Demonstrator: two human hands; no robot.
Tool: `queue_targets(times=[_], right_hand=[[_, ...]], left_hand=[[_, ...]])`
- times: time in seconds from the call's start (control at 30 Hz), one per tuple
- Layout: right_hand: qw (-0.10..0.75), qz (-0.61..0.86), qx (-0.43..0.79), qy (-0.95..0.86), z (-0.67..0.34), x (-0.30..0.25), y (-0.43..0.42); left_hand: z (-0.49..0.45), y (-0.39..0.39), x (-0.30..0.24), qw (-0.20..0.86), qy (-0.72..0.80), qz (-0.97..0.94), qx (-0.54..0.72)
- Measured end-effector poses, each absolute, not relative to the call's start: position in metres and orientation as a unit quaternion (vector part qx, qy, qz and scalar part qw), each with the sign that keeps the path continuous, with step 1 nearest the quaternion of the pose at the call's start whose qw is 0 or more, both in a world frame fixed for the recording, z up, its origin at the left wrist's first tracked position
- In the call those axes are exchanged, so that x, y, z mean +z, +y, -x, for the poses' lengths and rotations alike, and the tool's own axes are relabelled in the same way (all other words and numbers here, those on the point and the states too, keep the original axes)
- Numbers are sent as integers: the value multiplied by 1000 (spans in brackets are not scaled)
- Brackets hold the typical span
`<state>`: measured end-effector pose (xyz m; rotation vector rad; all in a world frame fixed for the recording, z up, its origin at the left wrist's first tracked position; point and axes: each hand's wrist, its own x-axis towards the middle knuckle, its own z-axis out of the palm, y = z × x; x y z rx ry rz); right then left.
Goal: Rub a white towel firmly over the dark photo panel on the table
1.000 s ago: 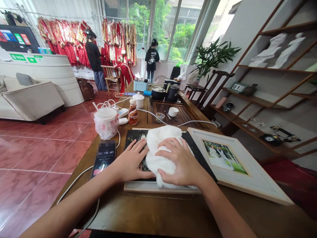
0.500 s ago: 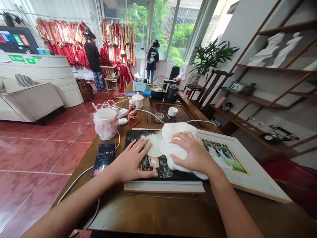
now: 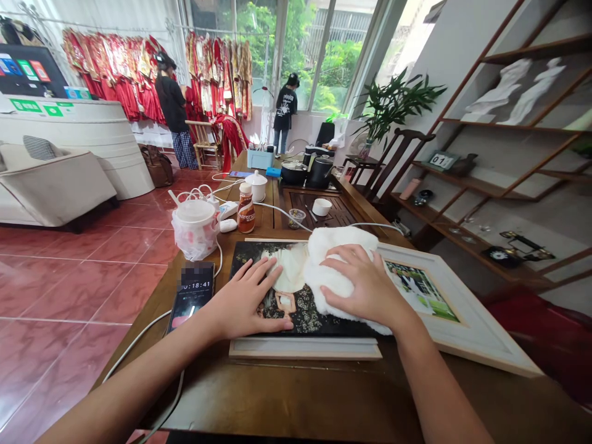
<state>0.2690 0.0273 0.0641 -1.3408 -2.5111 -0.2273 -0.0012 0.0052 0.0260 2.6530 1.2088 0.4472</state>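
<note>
A dark framed photo [image 3: 300, 308] lies flat on the wooden table [image 3: 296, 394] in front of me. My left hand [image 3: 247, 299] rests on its left side, fingers spread and flat, holding nothing. My right hand [image 3: 365, 283] presses a white fluffy cloth [image 3: 340, 256] onto the right part of the picture, fingers curled over the cloth. A second picture in a pale wide frame [image 3: 462, 320] lies to the right, partly under the dark one.
A phone [image 3: 192, 296] with a cable lies left of the frame. Behind stand a bagged white cup [image 3: 195, 227], a coffee bottle [image 3: 246, 209], kettles [image 3: 308, 172] and a tea tray. Two people stand by red garments at the far end. Shelves line the right wall.
My right hand has slid the white cloth from the middle of the dark picture to its right side, uncovering the centre. The left hand has stayed put.
</note>
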Motion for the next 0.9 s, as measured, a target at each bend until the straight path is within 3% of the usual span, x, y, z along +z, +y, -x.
queue_targets(times=[0.43,0.9], right_hand=[[164,367,34,-915,-229,65,1],[160,427,-23,-890,-255,64,21]], left_hand=[[2,6,23,87,389,-903,162],[2,5,25,102,405,-895,156]])
